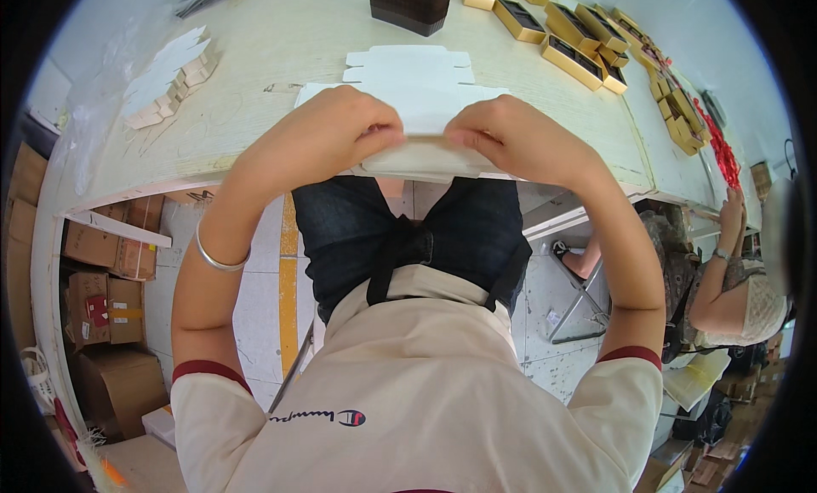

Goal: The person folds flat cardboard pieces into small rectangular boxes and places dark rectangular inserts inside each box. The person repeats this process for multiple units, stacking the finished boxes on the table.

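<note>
A white die-cut cardboard box blank (414,63) lies at the table's near edge in front of me, its notched flaps pointing away. My left hand (362,123) is closed, thumb and fingers pinching the left part of the near panel. On the right part, my right hand (498,131) is closed in the same kind of pinch. Between the two hands the near panel is bent up along a crease, and its edge looks slightly blurred. The fingertips are partly hidden behind my knuckles.
A stack of white cardboard blanks (170,85) sits at the left. A dark brown basket (410,6) stands at the far middle. Several gold boxes with black inserts (572,61) lie far right, near red ribbon (722,148). At the right edge sits a co-worker (736,302).
</note>
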Tool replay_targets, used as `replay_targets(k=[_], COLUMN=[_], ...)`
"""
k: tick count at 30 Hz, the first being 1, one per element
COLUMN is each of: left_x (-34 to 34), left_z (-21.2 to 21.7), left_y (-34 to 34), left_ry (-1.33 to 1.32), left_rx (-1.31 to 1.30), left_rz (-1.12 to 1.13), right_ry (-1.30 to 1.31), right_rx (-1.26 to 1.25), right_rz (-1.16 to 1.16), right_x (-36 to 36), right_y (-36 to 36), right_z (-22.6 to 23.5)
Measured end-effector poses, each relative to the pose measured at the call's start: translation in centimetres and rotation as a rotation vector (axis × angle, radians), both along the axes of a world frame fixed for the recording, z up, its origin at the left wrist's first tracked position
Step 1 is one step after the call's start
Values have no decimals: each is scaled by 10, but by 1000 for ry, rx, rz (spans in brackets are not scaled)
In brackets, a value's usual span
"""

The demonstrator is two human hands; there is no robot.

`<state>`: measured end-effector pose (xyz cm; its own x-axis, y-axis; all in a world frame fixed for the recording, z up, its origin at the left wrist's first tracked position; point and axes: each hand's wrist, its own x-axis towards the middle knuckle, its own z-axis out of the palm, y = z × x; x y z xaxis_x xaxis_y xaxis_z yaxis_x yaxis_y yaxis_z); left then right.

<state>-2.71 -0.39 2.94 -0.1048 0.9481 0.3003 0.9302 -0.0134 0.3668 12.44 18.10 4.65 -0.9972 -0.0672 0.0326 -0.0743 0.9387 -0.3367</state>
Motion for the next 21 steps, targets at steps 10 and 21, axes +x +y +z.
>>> replay_targets(k=[10,21], left_x=[15,8], left_z=[0,-37], left_y=[1,6], left_ry=[-213,-134], left_rx=[52,80], left_rz=[229,76], right_ry=[338,434], right_rx=[-328,-23], right_rz=[-196,112], right_x=[6,15], right_y=[-12,-14], right_z=[-22,-47])
